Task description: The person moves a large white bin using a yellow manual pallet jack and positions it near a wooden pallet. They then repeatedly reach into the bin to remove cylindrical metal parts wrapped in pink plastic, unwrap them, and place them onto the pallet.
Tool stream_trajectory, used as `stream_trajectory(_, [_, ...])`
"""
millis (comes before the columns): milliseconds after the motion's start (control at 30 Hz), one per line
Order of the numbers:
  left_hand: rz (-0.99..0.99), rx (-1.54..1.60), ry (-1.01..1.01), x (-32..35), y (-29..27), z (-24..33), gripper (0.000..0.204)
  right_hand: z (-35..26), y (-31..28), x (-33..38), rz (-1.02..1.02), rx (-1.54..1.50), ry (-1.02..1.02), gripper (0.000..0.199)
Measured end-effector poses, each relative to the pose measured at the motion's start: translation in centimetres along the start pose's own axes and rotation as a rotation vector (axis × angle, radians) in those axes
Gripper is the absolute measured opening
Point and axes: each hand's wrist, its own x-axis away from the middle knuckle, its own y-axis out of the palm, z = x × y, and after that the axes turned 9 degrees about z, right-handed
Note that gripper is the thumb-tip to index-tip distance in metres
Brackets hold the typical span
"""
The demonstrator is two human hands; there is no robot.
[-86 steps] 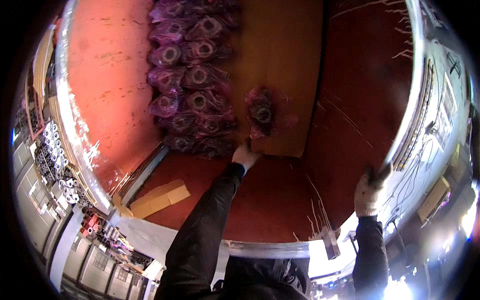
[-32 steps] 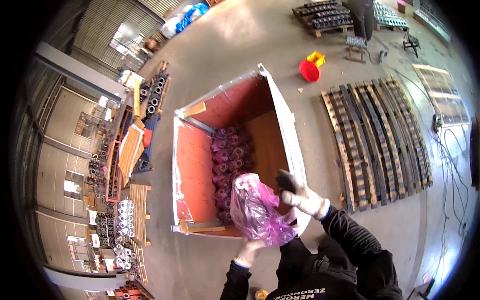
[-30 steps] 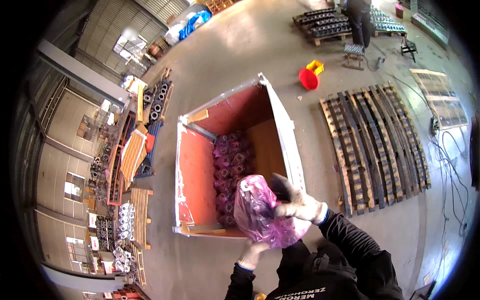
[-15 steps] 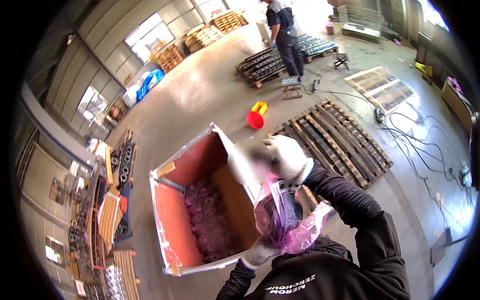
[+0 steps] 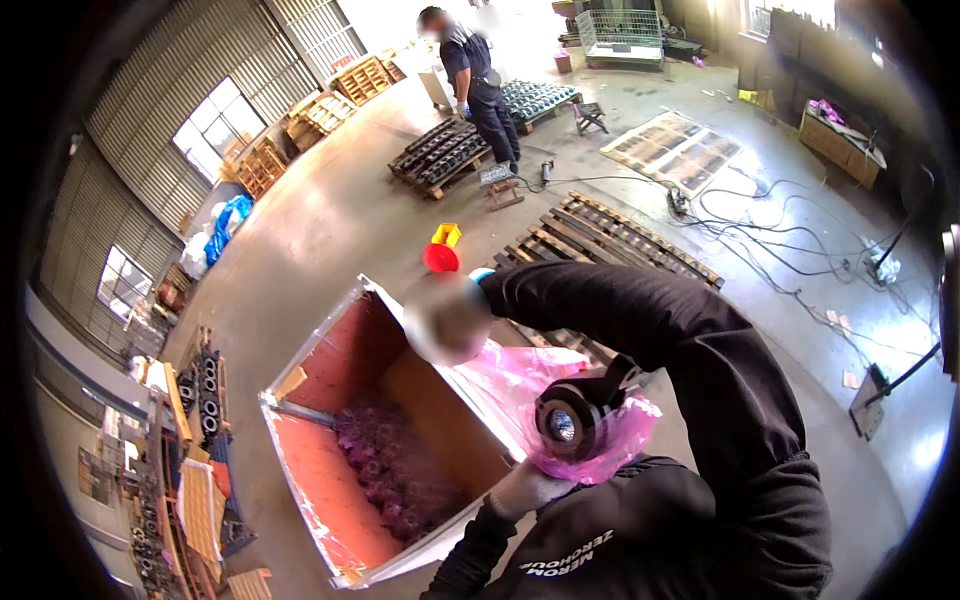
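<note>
Okay, one dark metal part, held up outside the box in front of the person's torso, round bore facing the camera, pink plastic bag bunched around its lower end and spread toward the box. Probably heavy and stiff, hard to damage; the film looks thin, soft and likely slippery, so best hold is under the solid body, not by loose plastic. The left hand, in a pale glove, holds the part from below through the film (fingers mostly hidden). The right hand is a blur near the bag's far end; can't tell whether it pinches the film. Counts: one part in hand, one bag around it, two hands. Just beside, one open box, red inside, containing many pink-wrapped parts, too blurred to count. Past it on the floor, one red bowl touching or just beside one yellow bin, then one slatted pallet. Farther off, one co-worker stands by two loaded pallets, one of dark pieces, one of lighter pieces.
</note>
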Motion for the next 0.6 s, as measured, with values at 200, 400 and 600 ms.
stream_trajectory(200, [-0.010, -0.049, -0.051, -0.1, 1.8, 2.2, 0.054, -6.3, -5.8, 9.1, -0.239, 0.055, 0.217, 0.056])
stream_trajectory(400, [0.045, 0.258, -0.116, 0.2, -0.1, 1.3, 0.056, -10.3, -3.2, 21.1, -0.425, -0.077, 0.607, 0.063])
stream_trajectory(600, [-0.102, 0.028, -0.258, -2.8, -2.7, 4.6, 0.070, -7.7, 5.7, 26.0, -0.328, -0.640, 0.777, 0.079])
